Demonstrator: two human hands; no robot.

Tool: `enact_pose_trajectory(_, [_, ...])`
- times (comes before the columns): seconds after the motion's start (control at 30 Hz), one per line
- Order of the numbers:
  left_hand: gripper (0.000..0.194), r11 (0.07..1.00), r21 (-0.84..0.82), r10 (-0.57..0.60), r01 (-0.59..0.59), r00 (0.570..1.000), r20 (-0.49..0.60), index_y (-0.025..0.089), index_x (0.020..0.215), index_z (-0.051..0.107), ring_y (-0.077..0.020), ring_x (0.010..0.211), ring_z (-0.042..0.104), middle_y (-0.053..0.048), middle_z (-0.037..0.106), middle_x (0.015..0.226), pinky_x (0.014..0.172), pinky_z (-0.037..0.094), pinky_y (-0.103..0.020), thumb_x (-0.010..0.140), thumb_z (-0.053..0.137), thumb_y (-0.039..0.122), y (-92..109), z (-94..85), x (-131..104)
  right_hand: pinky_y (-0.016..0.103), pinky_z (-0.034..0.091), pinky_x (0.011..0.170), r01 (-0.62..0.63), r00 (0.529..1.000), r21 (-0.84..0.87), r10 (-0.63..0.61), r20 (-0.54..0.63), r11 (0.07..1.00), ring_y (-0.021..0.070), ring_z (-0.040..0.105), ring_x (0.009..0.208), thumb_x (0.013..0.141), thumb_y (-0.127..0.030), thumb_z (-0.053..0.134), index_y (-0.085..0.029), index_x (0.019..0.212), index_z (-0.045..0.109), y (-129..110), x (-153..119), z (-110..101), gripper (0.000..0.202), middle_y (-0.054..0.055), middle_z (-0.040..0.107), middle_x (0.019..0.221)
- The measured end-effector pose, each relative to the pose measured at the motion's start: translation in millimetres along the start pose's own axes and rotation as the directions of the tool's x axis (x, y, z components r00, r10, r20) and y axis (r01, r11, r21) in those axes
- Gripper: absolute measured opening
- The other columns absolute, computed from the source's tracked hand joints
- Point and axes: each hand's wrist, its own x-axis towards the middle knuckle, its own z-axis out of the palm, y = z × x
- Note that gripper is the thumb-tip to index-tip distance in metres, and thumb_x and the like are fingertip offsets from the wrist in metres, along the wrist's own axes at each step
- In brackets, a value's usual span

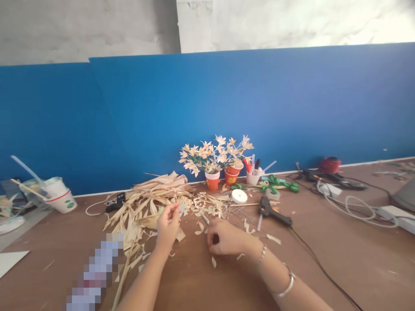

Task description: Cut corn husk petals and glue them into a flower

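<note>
My left hand point(168, 224) is raised over the husk heap, thumb and fingers pinched on a small pale blue-grey piece point(182, 209). To its right, my right hand point(227, 237) is low over the table with its fingers curled in. A slim grey tip point(204, 217) shows just beyond those fingers; whether they grip it is unclear, as the palm is hidden. Dry corn husks point(136, 211) are piled beside and behind my left hand. Small cut husk petals point(214, 262) are scattered around my right hand.
Behind stand husk flowers point(214, 153) in an orange paper cup point(212, 183). A white tape roll point(239, 196) and a glue gun point(274, 212) lie right of centre, its black cord running forward. White cables point(353, 207) are at far right, a paper tub point(61, 196) at left.
</note>
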Motion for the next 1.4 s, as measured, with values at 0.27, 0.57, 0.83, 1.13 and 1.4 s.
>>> enact_pose_trajectory(0.27, [0.02, 1.0, 0.026, -0.017, 0.017, 1.0, -0.003, 0.017, 0.086, 0.063, -0.0125, 0.049, 0.055, -0.001, 0.065, 0.067, 0.047, 0.047, -0.024, 0.075, 0.055, 0.032, 1.5, 0.9, -1.9, 0.027, 0.042, 0.07, -0.031, 0.994, -0.056, 0.037, 0.107, 0.998, 0.0214, 0.052, 0.087, 0.05, -0.018, 0.08, -0.022, 0.053, 0.068, -6.8, -7.2, 1.7, 0.013, 0.003, 0.061, 0.082])
enact_pose_trajectory(0.57, [0.022, 0.975, 0.176, 0.119, -0.135, 0.988, 0.103, 0.017, 0.091, 0.063, -0.0171, 0.064, 0.062, -0.005, 0.067, 0.076, 0.061, 0.05, -0.029, 0.082, 0.05, 0.032, 2.4, 3.7, -8.5, 0.025, 0.043, 0.07, -0.024, 1.0, 0.064, 0.024, -0.005, 0.998, 0.0174, 0.054, 0.076, 0.055, -0.006, 0.064, -0.02, 0.05, 0.061, -14.5, 0.2, 16.5, 0.015, 0.0, 0.058, 0.069])
enact_pose_trajectory(0.83, [0.019, 0.909, 0.182, 0.244, -0.374, 0.834, 0.494, 0.019, 0.073, 0.062, -0.0188, 0.081, 0.057, -0.005, 0.063, 0.079, 0.079, 0.045, -0.032, 0.084, 0.048, 0.026, 14.6, 16.6, -21.9, 0.028, 0.045, 0.073, -0.093, 0.825, 0.365, 0.277, -0.492, 0.926, 0.0167, 0.055, 0.079, 0.072, -0.011, 0.056, -0.018, 0.063, 0.059, -11.4, 19.1, 22.0, 0.011, 0.003, 0.056, 0.079])
enact_pose_trajectory(1.13, [0.026, 0.99, 0.051, 0.086, -0.132, 0.846, 0.526, 0.018, 0.068, 0.056, -0.0161, 0.071, 0.054, -0.002, 0.057, 0.071, 0.069, 0.044, -0.027, 0.085, 0.045, 0.034, 18.1, 17.8, -21.0, 0.029, 0.048, 0.069, -0.061, 0.818, 0.462, 0.309, -0.485, 0.885, 0.0172, 0.057, 0.077, 0.079, -0.019, 0.053, -0.018, 0.077, 0.059, 4.2, 19.5, 30.9, 0.006, 0.004, 0.058, 0.084])
enact_pose_trajectory(1.4, [0.026, 0.997, 0.025, 0.052, -0.079, 0.827, 0.559, 0.018, 0.063, 0.051, -0.0157, 0.069, 0.052, -0.001, 0.054, 0.066, 0.069, 0.043, -0.027, 0.085, 0.042, 0.03, 14.1, 18.3, -20.5, 0.035, 0.043, 0.082, 0.11, 0.831, 0.134, -0.018, -0.556, 0.985, 0.0203, 0.053, 0.09, 0.078, -0.01, 0.055, -0.021, 0.079, 0.063, -3.1, 15.7, 21.9, 0.013, 0.005, 0.059, 0.089])
